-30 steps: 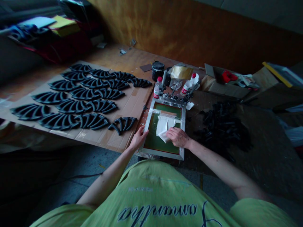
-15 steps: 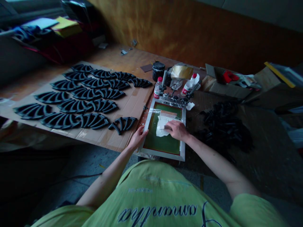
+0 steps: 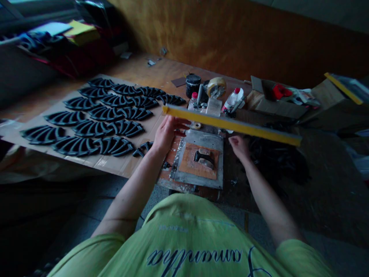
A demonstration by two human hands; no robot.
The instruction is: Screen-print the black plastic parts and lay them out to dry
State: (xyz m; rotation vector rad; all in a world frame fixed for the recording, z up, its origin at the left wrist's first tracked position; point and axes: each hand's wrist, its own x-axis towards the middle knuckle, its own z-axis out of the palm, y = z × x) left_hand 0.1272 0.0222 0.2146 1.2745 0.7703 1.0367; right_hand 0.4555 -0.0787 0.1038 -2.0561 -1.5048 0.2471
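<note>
A long yellow bar (image 3: 230, 125) spans the view in the air above the near end of the tabletop (image 3: 144, 69). Its left end reaches out over a corner of a cardboard sheet (image 3: 150, 161), and its right end passes beyond a dark work surface.

The left hand (image 3: 168, 134) is under the bar's left part, fingers spread and stretched toward the right, with the bar lying right at the fingertips. Whether that grip is clamped on the bar is hard to tell. The right hand (image 3: 239, 148) sits just below the bar, fingers drawn together; its grip may be touching the bar, but I cannot tell.

Beneath the bar, with a gap between them, lies a metal plate (image 3: 200, 154) with an orange-brown pad (image 3: 197, 161) on it. A black curved piece (image 3: 203, 156) rests on the pad, well inside the pad's edges.

Left of the plate, rows of black fan-shaped pieces (image 3: 100, 115) cover the cardboard sheet, and the nearest one (image 3: 142, 148) lies just beside the left forearm (image 3: 135, 181). To the right, a loose heap of black pieces (image 3: 276, 161) lies near the right hand. Beyond the bar stand a black jar (image 3: 193, 85), a tape roll (image 3: 216, 87) and a plastic bottle (image 3: 233, 99).
</note>
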